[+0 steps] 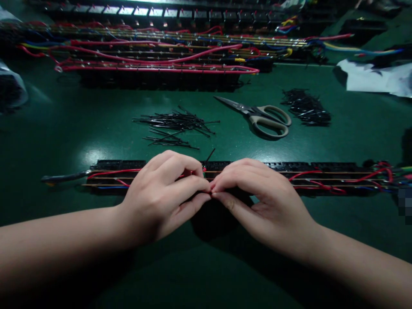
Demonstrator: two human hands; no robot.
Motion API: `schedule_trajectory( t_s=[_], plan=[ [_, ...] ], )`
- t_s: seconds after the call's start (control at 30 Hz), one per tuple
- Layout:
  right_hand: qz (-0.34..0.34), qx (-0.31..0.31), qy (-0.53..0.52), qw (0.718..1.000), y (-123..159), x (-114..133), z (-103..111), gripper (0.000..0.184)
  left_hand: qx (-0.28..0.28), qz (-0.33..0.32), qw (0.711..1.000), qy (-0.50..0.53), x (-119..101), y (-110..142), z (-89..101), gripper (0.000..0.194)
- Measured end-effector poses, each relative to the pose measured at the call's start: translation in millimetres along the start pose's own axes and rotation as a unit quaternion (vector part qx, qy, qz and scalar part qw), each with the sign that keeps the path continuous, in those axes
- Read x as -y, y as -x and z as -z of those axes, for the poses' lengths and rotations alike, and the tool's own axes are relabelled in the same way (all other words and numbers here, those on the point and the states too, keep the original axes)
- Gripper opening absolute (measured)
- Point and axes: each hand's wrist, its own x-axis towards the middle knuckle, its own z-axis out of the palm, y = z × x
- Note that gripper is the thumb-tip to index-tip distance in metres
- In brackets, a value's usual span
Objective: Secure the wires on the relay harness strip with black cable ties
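A long black strip [322, 176] with brass rods and red and blue wires lies across the table in front of me. Over its middle, my left hand [164, 193] and my right hand [260, 197] meet fingertip to fingertip at the near edge. Both are closed in a pinch, and whatever is between the fingertips is too small and hidden to make out. A single black cable tie [210, 155] sticks up at a slant just behind the fingers. My hands cover the strip's central part.
Beyond the strip lie a loose pile of black cable ties [177, 122], scissors [257, 116] with grey handles, and a second cable-tie pile [307, 107]. Farther back are more wired strips [161, 58] with thick red cables. White paper or plastic [370, 79] lies at right, a clear bag [13, 88] at left.
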Motion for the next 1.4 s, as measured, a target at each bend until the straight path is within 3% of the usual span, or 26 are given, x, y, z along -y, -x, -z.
schedule_trajectory(
  t_s=[1.4],
  plan=[
    [-0.001, -0.020, -0.004, 1.000, -1.3, 4.4, -1.2, 0.010, 0.008, 0.020, 1.000, 0.010, -1.9, 0.8, -1.9, 0.008]
  ],
)
